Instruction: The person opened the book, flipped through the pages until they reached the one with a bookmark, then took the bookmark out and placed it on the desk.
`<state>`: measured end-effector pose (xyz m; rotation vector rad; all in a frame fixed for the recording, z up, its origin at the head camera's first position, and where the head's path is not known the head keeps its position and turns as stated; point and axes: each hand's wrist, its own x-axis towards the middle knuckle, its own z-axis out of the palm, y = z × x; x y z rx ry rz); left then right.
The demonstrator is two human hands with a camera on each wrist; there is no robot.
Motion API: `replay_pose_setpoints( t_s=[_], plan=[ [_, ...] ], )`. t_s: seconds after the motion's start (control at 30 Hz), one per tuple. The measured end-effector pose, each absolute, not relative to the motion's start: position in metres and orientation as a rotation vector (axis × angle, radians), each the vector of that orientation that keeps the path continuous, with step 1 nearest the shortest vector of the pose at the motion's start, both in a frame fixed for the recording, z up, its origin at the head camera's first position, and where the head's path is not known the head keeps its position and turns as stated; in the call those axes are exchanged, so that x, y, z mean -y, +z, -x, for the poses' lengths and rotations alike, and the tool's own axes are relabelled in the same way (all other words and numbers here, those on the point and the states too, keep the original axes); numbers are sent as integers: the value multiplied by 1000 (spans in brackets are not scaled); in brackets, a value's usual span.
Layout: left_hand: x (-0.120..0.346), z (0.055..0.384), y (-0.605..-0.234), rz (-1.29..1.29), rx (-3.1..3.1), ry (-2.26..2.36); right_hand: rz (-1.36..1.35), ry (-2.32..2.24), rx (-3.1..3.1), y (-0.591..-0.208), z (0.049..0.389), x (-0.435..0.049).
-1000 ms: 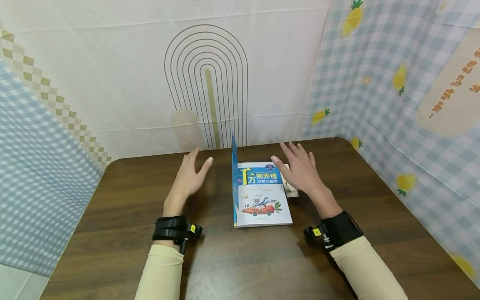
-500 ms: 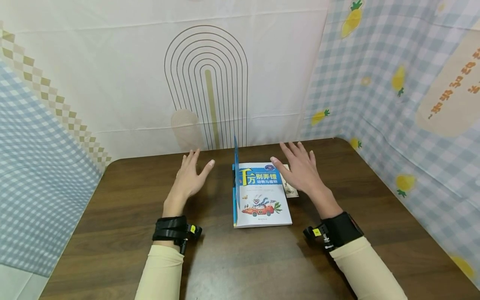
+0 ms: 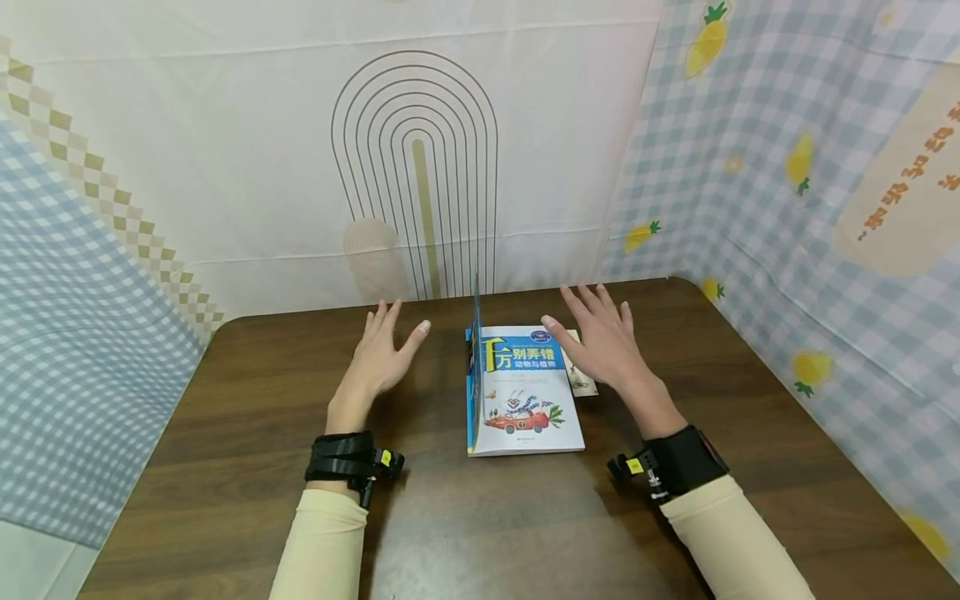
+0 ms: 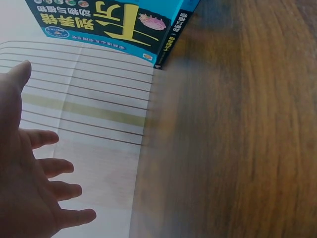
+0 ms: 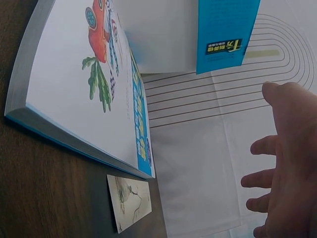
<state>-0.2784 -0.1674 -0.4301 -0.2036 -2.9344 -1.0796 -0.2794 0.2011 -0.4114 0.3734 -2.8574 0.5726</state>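
Observation:
A book [image 3: 525, 392] lies on the table with its title page up, showing a rabbit in a red carrot car. Its blue front cover [image 4: 124, 20] stands nearly upright along the spine, so the head view catches it almost edge-on. My left hand [image 3: 377, 354] is to the left of the book, fingers spread and touching nothing. On the other side my right hand [image 3: 603, 343] is spread too, its thumb overlapping the page's upper right corner in the head view. A small illustrated card [image 5: 130, 201] lies by the book's right edge, partly hidden in the head view.
The dark wooden table [image 3: 480, 533] runs back to a white cloth [image 3: 262, 167] with arch lines. A checked cloth with pineapples [image 3: 750, 208] hangs on the right, and another checked cloth [image 3: 67, 350] on the left.
The book's front cover has swung slightly to the right, from leaning a little left to nearly upright. Both hands have stayed almost in place.

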Motion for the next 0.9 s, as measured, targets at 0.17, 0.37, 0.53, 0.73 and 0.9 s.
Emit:
replay_pose_setpoints(
  t_s=[0.17, 0.37, 0.53, 0.73, 0.9],
  plan=[
    [168, 279, -430, 199, 2941, -1079, -367, 574, 2860, -412, 280, -201],
    [168, 279, -431, 198, 2949, -1085, -368, 576, 2867, -412, 280, -201],
    [168, 279, -432, 205, 2948, -1080, -368, 577, 2858, -412, 280, -201],
    [167, 279, -431, 212, 2949, -1083, -370, 571, 2867, -412, 281, -203],
    [167, 279, -431, 212, 2944, -1100, -366, 576, 2867, -411, 280, -203]
  ],
)
